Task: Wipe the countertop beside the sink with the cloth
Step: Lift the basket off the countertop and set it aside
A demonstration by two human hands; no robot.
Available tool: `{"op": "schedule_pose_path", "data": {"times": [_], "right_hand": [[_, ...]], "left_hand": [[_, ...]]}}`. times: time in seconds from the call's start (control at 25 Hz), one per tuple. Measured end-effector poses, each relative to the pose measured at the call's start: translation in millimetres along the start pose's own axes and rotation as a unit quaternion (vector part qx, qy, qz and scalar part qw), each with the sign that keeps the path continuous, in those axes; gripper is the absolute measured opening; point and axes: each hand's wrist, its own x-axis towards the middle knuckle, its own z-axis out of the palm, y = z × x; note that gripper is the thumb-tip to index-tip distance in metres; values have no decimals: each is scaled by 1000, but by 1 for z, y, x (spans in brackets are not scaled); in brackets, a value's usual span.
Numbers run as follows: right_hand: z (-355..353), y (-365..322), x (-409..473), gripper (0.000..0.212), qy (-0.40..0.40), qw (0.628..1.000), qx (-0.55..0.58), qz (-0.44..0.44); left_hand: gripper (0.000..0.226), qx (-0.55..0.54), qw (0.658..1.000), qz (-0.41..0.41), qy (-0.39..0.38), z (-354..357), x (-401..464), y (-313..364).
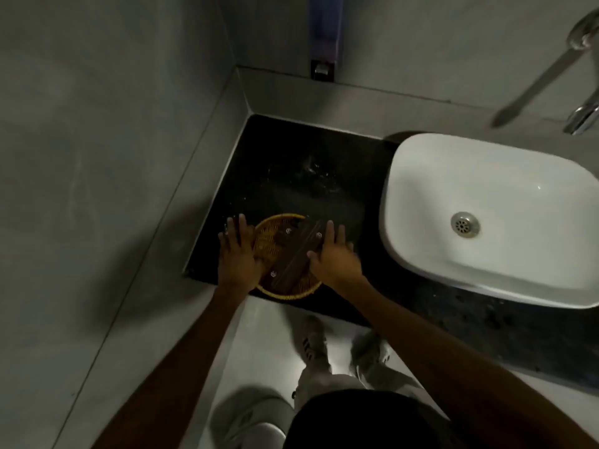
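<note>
Head view, one frame. Both hands rest on a round yellow woven basket (pixel 285 257) that sits on the black desk (pixel 291 163) to the left of the white sink (pixel 486 215), near the desk's front edge. Left hand (pixel 238 254) lies along the basket's left rim with fingers spread flat; right hand (pixel 334 254) lies on the right rim, fingers also extended, touching a dark flat bar-like item (pixel 299 254) that lies diagonally across the basket. Neither grip is closed around anything: both are wide and flat against the basket, pressing or steadying rather than clasping. A few small silvery pieces sit in the basket; too small to identify. The task's cloth is not visible anywhere in the frame, neither in a hand nor on the desk; I cannot tell where it is. The desk surface behind the basket, toward the wall corner, shows scattered droplets or specks (pixel 311 173), so it looks unwiped. Judgement: the task is at its start. The basket likely needs shifting off the area, the cloth must be fetched, and all wiping of the desk left of the sink remains.
</note>
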Motion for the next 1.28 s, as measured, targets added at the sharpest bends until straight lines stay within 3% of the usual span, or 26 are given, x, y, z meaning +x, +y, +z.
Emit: {"op": "schedule_pose_path", "data": {"times": [0.12,0.32,0.44,0.64,0.84,0.92,1.12,1.28], "right_hand": [[4,-4,2,111,-12,998,64,4],[-23,17,-27,110,-2,996,86,-5],[-33,64,-72,104,31,993,105,-31],[-39,170,-157,99,49,991,128,-8],[-50,257,-201,102,90,988,118,39],[-59,278,-204,103,100,986,118,64],[-62,301,-203,100,133,972,157,113],[-65,304,-195,97,154,954,192,172]], "left_hand": [[84,-80,996,-35,-4,-4,9,3],[68,-158,984,-33,72,-9,-32,35],[63,-210,975,-37,68,7,-86,67],[57,-216,972,58,79,59,-179,132],[43,-216,972,90,-9,101,-198,206],[47,-219,970,103,-38,110,-189,232],[58,-196,970,119,-82,126,-161,268],[60,-234,965,78,-89,133,-144,277]]}}
